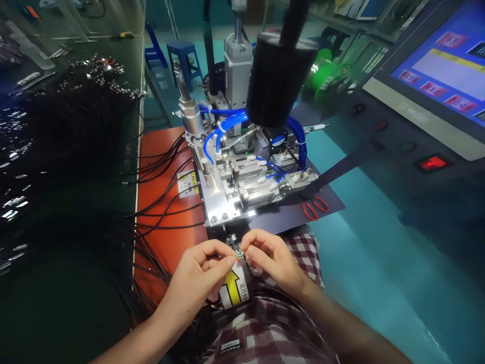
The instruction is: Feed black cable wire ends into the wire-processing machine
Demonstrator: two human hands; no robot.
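- The left hand (202,270) is closed to a narrow pinch, thumb against forefinger, on a small bunch of thin, coloured wires (239,256) — red and yellow show best.
- The right hand (271,255) meets it at the same spot, its fingertips drawn together at the other side of the bunch; whether they grip or only touch the strands, I cannot tell.
- The wires sit between the two hands, just above a white label with a bold yellow arrow (234,289) and in front of the silver metal machine with blue air tubes (242,167).
- Progress, as I judge it: the strands are bare of their jacket and being handled one bunch at a time, but separating or arranging them looks unfinished.
- Several thin black cables (172,226) cross the orange-red plate (162,139) to the machine's left edge, so these seem to be already placed.
- A large heap of black cables with shiny metal ends (91,106) lies on the dark bench at left — whether finished or waiting, the view does not settle.
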